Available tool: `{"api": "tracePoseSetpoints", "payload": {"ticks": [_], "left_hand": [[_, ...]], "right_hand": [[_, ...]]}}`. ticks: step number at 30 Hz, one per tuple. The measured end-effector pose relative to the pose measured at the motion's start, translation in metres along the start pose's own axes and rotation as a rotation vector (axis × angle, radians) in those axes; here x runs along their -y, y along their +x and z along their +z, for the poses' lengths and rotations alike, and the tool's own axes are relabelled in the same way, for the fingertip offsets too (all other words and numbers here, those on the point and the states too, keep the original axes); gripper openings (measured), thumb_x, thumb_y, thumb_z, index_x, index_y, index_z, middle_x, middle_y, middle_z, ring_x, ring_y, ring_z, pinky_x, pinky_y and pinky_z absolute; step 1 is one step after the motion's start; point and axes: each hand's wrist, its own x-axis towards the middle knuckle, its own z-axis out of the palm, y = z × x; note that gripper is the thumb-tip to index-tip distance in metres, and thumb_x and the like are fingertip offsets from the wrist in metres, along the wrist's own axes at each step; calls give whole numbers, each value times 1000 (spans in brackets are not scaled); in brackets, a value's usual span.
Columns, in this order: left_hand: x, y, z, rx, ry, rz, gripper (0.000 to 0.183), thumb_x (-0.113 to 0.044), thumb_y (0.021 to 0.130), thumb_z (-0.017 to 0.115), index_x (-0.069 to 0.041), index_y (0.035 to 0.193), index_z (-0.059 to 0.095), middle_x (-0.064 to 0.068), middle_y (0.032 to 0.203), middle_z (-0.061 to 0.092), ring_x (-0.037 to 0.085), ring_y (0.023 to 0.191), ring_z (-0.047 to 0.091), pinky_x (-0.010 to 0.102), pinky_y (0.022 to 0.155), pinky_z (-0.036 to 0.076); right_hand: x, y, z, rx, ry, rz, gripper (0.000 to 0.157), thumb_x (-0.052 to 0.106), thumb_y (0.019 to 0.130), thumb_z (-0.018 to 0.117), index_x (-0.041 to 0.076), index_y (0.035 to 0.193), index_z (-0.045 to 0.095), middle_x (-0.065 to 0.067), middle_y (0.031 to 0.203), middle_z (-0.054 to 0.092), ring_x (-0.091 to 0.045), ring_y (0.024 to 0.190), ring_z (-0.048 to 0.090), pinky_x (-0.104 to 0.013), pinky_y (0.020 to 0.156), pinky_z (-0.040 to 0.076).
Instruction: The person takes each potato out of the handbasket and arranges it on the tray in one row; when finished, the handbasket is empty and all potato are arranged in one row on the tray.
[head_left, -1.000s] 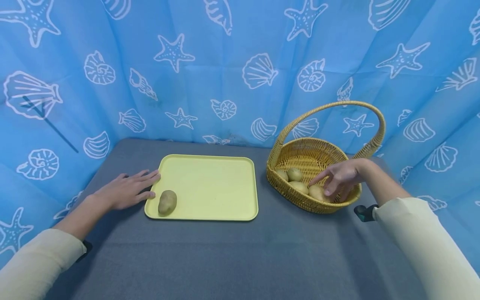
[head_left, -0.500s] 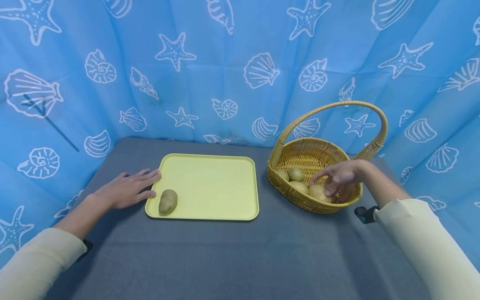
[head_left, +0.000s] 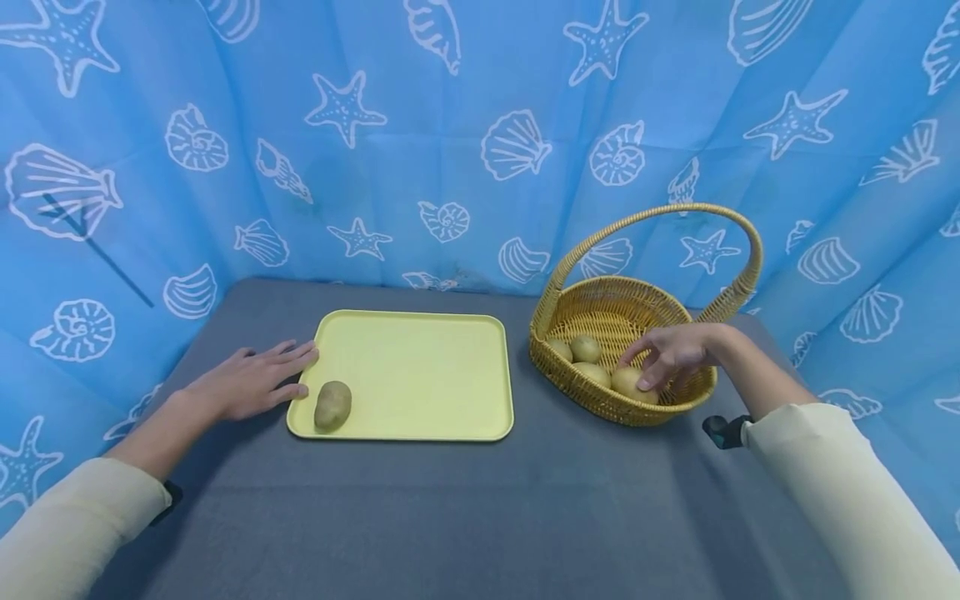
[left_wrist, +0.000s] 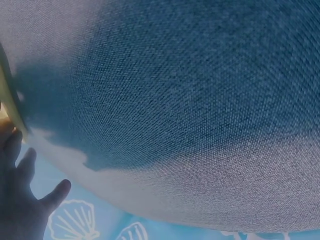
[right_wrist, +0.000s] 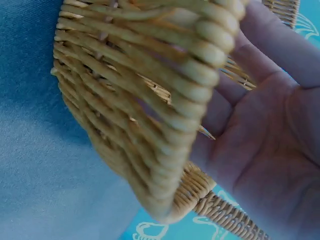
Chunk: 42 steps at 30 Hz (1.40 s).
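Observation:
In the head view my right hand [head_left: 671, 357] reaches over the rim of a wicker basket [head_left: 615, 300], thumb and fingers around a pale potato [head_left: 628, 383]. Other potatoes [head_left: 586, 348] lie beside it in the basket. From the right wrist, the basket's woven wall [right_wrist: 135, 100] hides the fingertips and that potato, leaving the palm [right_wrist: 270, 135] visible. My left hand [head_left: 251, 383] lies flat with spread fingers, their tips at the left edge of a yellow tray [head_left: 420, 375]. A brown potato [head_left: 332, 406] rests in the tray's near left corner.
The basket's tall arched handle [head_left: 660, 210] rises over its opening. Grey cloth [head_left: 450, 517] covers the table. Behind it hangs a blue curtain [head_left: 450, 92] printed with white shells and starfish.
The right hand's thumb and fingers have closed in around the pale potato in the basket. The left hand, tray and brown potato stay put; the head view shifts slightly.

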Motion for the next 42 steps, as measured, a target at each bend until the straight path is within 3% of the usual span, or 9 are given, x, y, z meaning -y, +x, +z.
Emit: {"api": "tracePoseSetpoints", "payload": {"ticks": [8,18,26,37,42], "left_hand": [[-1,-1,2,-3,-6,3,68,-50,103,47,-9,155,36,16,159,32,44,144,28,75,104,24],[1,-2,1,-9,-10,2,68,-50,103,47,-8,155,36,16,159,32,44,144,28,75,105,24],[-2,-4,2,-3,-18,-5,68,-50,103,47,-8,155,36,17,159,32,44,145,28,76,105,23],[-3,-3,-1,-8,6,13,67,-49,103,47,-8,155,36,17,159,32,44,145,28,74,104,26],[-3,-2,-1,-8,9,11,67,-49,103,47,-8,155,36,17,159,32,44,144,28,74,103,27]], "right_hand": [[10,-4,0,33,-79,-61,59,14,93,71,-3,144,46,-10,93,67,-20,85,66,-41,83,56],[41,-22,2,-79,-222,-269,63,20,94,69,-7,145,43,-17,124,65,-30,113,63,-44,94,54],[69,-29,11,-136,-293,-377,61,21,96,68,-5,146,44,-11,123,66,-29,116,61,-46,98,50],[95,1,50,-106,-282,-539,56,19,97,66,-4,144,47,-8,122,67,-26,115,63,-38,93,52],[110,27,73,-78,-180,-609,51,14,98,65,-3,143,47,-10,119,69,-23,111,65,-36,90,54]]}}
